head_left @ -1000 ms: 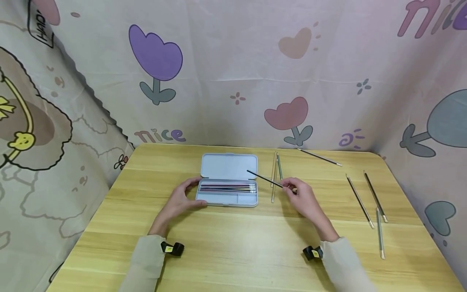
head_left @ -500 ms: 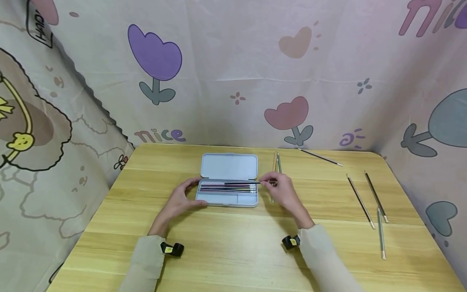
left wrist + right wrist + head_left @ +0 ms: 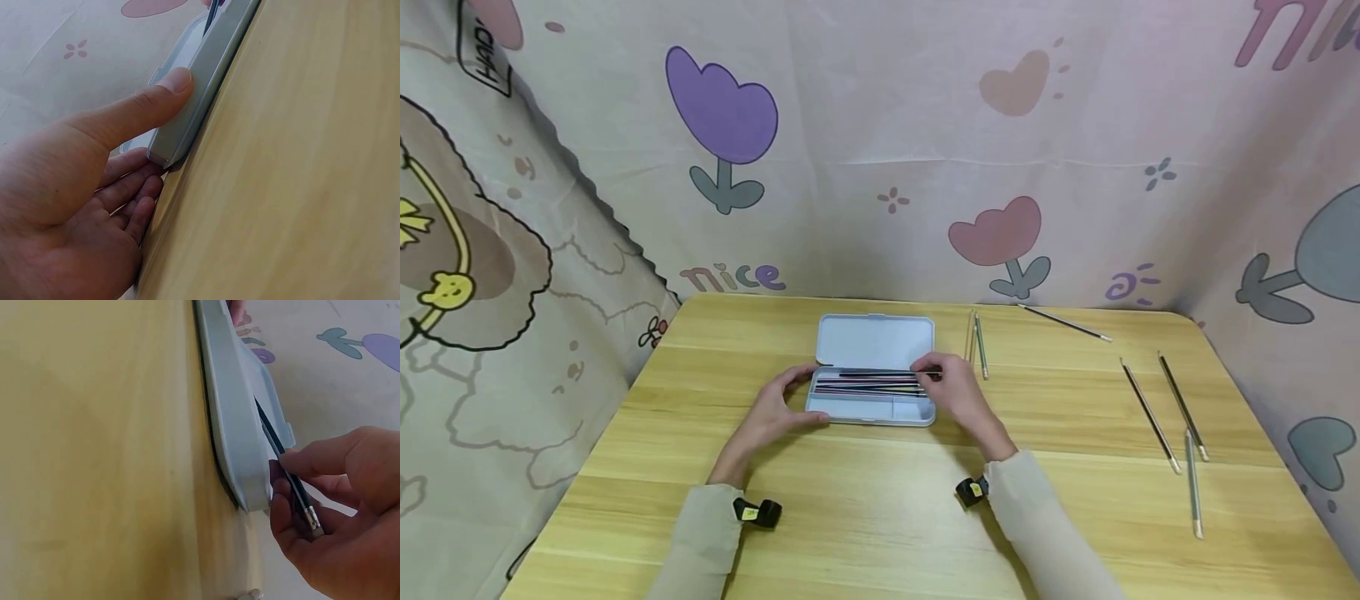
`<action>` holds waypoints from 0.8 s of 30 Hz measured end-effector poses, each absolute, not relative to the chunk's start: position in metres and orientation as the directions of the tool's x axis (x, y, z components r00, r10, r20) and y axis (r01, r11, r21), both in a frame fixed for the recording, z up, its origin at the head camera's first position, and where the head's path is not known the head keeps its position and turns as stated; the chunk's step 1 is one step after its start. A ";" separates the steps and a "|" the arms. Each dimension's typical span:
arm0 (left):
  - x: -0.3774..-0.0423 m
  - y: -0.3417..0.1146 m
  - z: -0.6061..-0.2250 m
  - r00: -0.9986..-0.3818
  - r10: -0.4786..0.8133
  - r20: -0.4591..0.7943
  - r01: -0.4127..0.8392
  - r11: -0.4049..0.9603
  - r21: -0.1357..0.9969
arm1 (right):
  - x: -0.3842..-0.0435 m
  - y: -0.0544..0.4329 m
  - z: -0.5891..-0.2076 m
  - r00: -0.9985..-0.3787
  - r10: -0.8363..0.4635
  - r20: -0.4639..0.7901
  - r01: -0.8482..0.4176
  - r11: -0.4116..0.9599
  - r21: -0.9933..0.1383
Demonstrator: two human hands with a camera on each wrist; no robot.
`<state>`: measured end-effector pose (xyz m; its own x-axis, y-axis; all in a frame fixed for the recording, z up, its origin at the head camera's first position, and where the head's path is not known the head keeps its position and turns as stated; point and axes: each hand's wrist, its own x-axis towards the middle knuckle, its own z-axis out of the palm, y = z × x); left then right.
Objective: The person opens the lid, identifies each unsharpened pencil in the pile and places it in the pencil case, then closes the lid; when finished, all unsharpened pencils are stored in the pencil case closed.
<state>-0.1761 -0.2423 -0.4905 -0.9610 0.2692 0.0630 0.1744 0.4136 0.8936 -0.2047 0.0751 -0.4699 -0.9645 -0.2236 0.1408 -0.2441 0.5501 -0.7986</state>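
A pale blue pencil case lies on the table with its lid folded back. Several dark pencils lie side by side in its rear compartment. My left hand grips the case's left end; in the left wrist view the thumb lies along the front wall and the fingers are at the end. My right hand pinches a black pencil near its eraser end, over the right side of the case. That pencil reaches left over the rear compartment.
Two pencils lie just right of the case. Another dark pencil is by the table's back edge. At the right lie two dark pencils and a grey-green one. A printed cloth hangs behind the wooden table.
My right hand has moved left and swung the black pencil from a slant beside the case to level over the rear compartment. My left hand has stayed on the case.
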 end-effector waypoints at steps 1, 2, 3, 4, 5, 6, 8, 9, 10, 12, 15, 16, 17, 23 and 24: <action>-0.175 -0.241 -0.487 -0.961 0.270 0.061 0.173 0.411 0.895 | -0.205 0.074 -0.469 -0.963 -0.224 0.152 -0.254 0.555 -0.792; -0.173 -0.239 -0.483 -0.961 0.271 0.059 0.171 0.411 0.896 | -0.205 0.073 -0.468 -0.961 -0.227 0.158 -0.262 0.562 -0.785; -0.172 -0.238 -0.480 -0.961 0.272 0.057 0.169 0.409 0.897 | -0.205 0.071 -0.468 -0.959 -0.231 0.166 -0.271 0.567 -0.778; -0.172 -0.237 -0.478 -0.961 0.272 0.052 0.164 0.408 0.898 | -0.205 0.070 -0.467 -0.957 -0.235 0.172 -0.280 0.573 -0.770; -0.172 -0.237 -0.478 -0.961 0.272 0.050 0.162 0.408 0.898 | -0.205 0.068 -0.467 -0.954 -0.241 0.178 -0.288 0.580 -0.762; -0.173 -0.238 -0.480 -0.961 0.271 0.050 0.163 0.411 0.897 | -0.205 0.066 -0.467 -0.952 -0.244 0.186 -0.297 0.585 -0.755; -0.175 -0.239 -0.486 -0.962 0.267 0.051 0.163 0.416 0.894 | -0.206 0.063 -0.468 -0.947 -0.252 0.198 -0.313 0.597 -0.739; -0.176 -0.240 -0.489 -0.963 0.264 0.053 0.164 0.418 0.893 | -0.207 0.062 -0.469 -0.945 -0.256 0.205 -0.322 0.601 -0.732; -0.177 -0.241 -0.492 -0.964 0.261 0.054 0.164 0.420 0.893 | -0.207 0.060 -0.469 -0.942 -0.260 0.212 -0.330 0.606 -0.724; -0.179 -0.243 -0.496 -0.965 0.258 0.054 0.163 0.423 0.892 | -0.209 0.057 -0.470 -0.937 -0.267 0.227 -0.346 0.608 -0.714; -0.179 -0.244 -0.499 -0.965 0.259 0.050 0.159 0.421 0.893 | -0.209 0.055 -0.471 -0.940 -0.264 0.217 -0.337 0.602 -0.724; -0.179 -0.244 -0.499 -0.964 0.260 0.049 0.159 0.420 0.894 | -0.209 0.054 -0.471 -0.942 -0.261 0.213 -0.331 0.599 -0.729; -0.180 -0.244 -0.500 -0.964 0.262 0.051 0.161 0.418 0.894 | -0.210 0.054 -0.471 -0.944 -0.257 0.207 -0.324 0.597 -0.734; -0.180 -0.245 -0.500 -0.961 0.270 0.060 0.173 0.417 0.892 | -0.210 0.053 -0.471 -0.955 -0.241 0.173 -0.282 0.562 -0.778; -0.180 -0.246 -0.500 -0.961 0.269 0.059 0.172 0.419 0.892 | -0.210 0.054 -0.471 -0.957 -0.236 0.168 -0.275 0.556 -0.784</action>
<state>-0.1798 -0.2459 -0.5000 -0.9612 0.2694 0.0587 0.1718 0.4187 0.8917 -0.2105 0.0539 -0.4710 -0.9570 -0.2362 0.1682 -0.2751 0.5561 -0.7842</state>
